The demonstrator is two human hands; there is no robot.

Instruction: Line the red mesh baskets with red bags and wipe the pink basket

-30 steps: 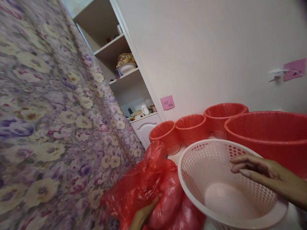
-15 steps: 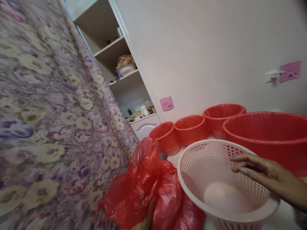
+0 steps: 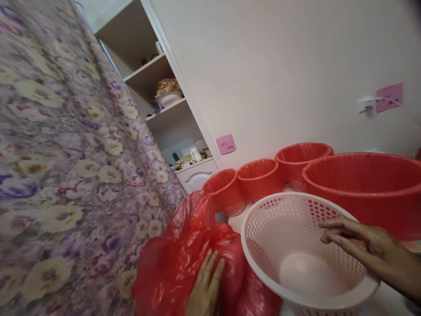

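My left hand [image 3: 205,283] lies on a crumpled red plastic bag [image 3: 171,267], its fingers stretched out over the film. What the bag holds is hidden. To its right stands a white perforated plastic basket [image 3: 263,274], with nothing visible inside. My right hand [image 3: 358,245] hangs over the basket's right rim, fingers loosely bent and apart, holding nothing. Whether its wrist touches the rim I cannot tell.
Behind the white basket stand red baskets: a small one [image 3: 225,193], a second [image 3: 259,175], a third [image 3: 302,162] and a big red tub [image 3: 362,197]. A flowered curtain [image 3: 82,175] hangs at left, near open shelves [image 3: 167,107]. A plug [image 3: 366,104] sits in the wall.
My left hand has come up from beside the bag, partly covered by it, to lie on top with fingers showing. The bag has spread lower. My right hand stays nearly still.
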